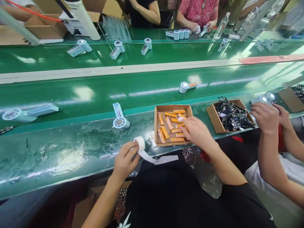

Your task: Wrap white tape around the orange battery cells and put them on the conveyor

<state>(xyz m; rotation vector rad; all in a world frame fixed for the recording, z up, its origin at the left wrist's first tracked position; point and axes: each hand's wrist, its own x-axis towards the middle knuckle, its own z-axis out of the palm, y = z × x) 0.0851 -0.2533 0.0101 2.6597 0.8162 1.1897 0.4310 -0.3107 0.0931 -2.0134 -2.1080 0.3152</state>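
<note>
My left hand (125,158) grips a roll of white tape (140,144) at the bench's front edge. A loose strip of tape (166,159) trails from the roll to the right, over my lap. My right hand (197,131) reaches into a shallow cardboard box (156,126), its thumb and index finger apart. A small white piece (181,119) shows at the fingertips. Several orange-wrapped cylindrical batteries (168,123) lie in the box, some partly hidden by my fingers. Left of the box stands a light-blue handheld fan body (121,123) with its handle lying open.
A box of black circuit boards (216,122) stands to the right, beside a co-worker's hands (268,115). The green conveyor (95,91) carries more fan bodies (184,87), one at far left (19,115). Across it, other people work near a clear bottle (222,26).
</note>
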